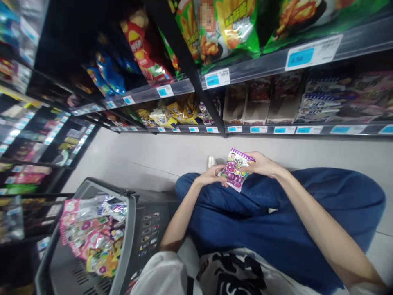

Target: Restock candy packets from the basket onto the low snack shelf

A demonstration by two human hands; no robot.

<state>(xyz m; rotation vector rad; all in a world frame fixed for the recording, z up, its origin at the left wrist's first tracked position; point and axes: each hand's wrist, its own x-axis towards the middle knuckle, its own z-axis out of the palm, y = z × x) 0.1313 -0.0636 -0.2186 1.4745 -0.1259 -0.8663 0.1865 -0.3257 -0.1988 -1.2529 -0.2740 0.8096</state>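
Observation:
I hold a small purple and white candy packet (pixel 235 169) with grape pictures above my knee. My left hand (pixel 211 175) pinches its lower left edge. My right hand (pixel 260 164) grips its upper right corner. Both hands are closed on the packet. My legs in blue trousers (pixel 260 221) are folded beneath, as I crouch on the floor before the store shelves.
A grey shopping basket (pixel 132 229) stands at my left, with several colourful snack packets (pixel 95 233) inside. Shelves with price tags (pixel 313 52) carry green chip bags (pixel 227 24), yellow packets (pixel 178 112) and boxed goods (pixel 334 100). More shelving (pixel 33 135) runs along the left. Pale floor (pixel 147 155) lies between.

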